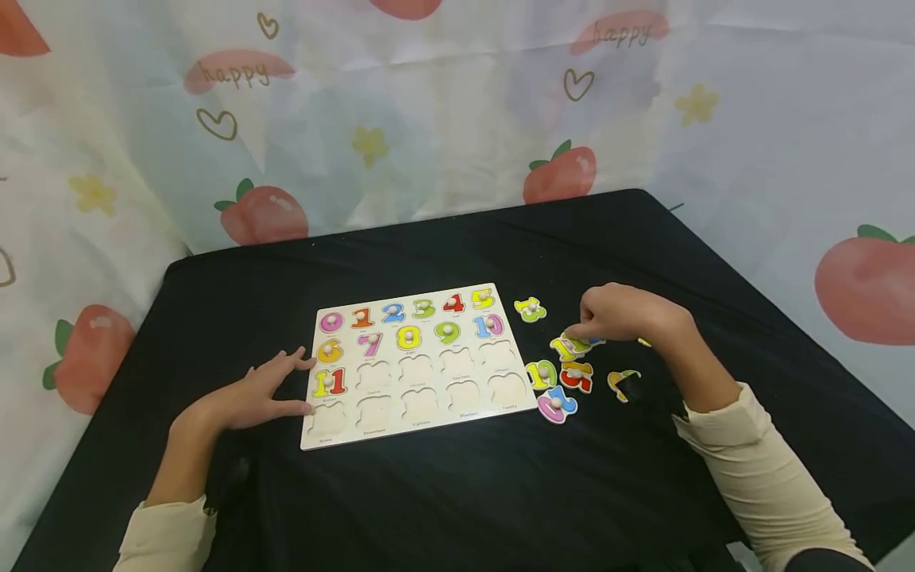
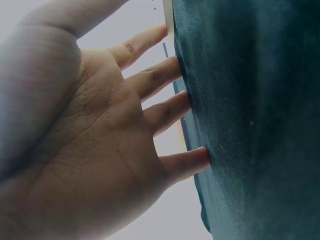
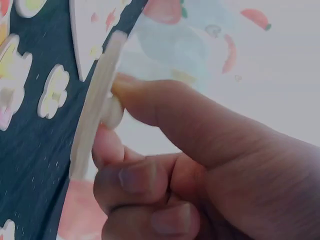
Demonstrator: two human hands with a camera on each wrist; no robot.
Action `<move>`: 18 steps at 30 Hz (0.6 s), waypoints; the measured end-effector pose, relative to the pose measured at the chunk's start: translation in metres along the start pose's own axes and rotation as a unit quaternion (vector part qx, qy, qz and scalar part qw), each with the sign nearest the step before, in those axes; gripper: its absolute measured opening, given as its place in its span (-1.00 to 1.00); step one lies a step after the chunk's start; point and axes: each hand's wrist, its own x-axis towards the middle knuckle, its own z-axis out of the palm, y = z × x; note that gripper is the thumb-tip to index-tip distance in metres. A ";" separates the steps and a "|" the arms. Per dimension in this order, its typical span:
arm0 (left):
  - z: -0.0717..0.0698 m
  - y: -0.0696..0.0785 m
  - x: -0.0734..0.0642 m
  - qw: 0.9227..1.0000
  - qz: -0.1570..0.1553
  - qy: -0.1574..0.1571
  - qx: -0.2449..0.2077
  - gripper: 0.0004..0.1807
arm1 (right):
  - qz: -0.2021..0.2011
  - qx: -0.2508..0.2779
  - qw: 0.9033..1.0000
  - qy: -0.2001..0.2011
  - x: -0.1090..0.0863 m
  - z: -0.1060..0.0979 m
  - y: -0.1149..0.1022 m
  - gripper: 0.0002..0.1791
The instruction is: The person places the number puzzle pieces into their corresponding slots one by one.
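Note:
A pale wooden number board (image 1: pixel 379 377) lies on the black cloth, with knobbed number pieces 0 to 11 in its slots. My left hand (image 1: pixel 260 389) is spread at the board's left edge, thumb and a finger touching it; the left wrist view shows the fingers stretched out. Over the loose pieces, my right hand (image 1: pixel 629 314) pinches the knob of a yellow-green number piece (image 1: pixel 567 347). In the right wrist view this held piece (image 3: pixel 95 110) appears edge-on, lifted off the cloth, its printed face turned away.
Right of the board lie a yellow-green piece (image 1: pixel 530 309), a 19 piece (image 1: pixel 542 375), a red piece (image 1: pixel 576 376) and a pink-and-blue piece (image 1: pixel 557 404). An orange piece (image 1: pixel 624 385) lies farther right, partly hidden. A printed curtain (image 1: pixel 429 143) hangs behind the table.

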 end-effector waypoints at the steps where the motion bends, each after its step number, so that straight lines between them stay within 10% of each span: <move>1: 0.000 0.000 0.000 1.000 0.001 0.001 -0.001 -0.05 | -0.005 0.000 1.000 0.002 0.001 0.000 -0.003 -0.49; 18: 0.001 -0.003 -0.001 1.000 0.000 -0.001 0.000 -0.04 | -0.027 -0.046 0.999 0.001 0.040 0.017 -0.060 -0.66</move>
